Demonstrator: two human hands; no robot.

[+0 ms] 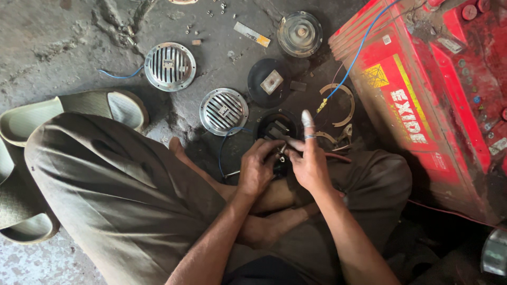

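I sit cross-legged on a concrete floor. My left hand [257, 170] and my right hand [309, 161] meet over a round black horn body [277, 128] resting by my feet, both gripping small parts at its lower edge. My right index finger points up; it wears a ring and its tip is wrapped in white. What exactly lies between my fingers is hidden. A blue wire [224, 148] loops from the horn body past my left hand.
Two chrome slotted horn grilles [170, 66] [223, 111], a black disc with a square plate [270, 82], a round metal diaphragm [300, 33] and a thin ring [338, 103] lie on the floor. A large red battery [428, 100] stands right, a sandal [79, 108] left.
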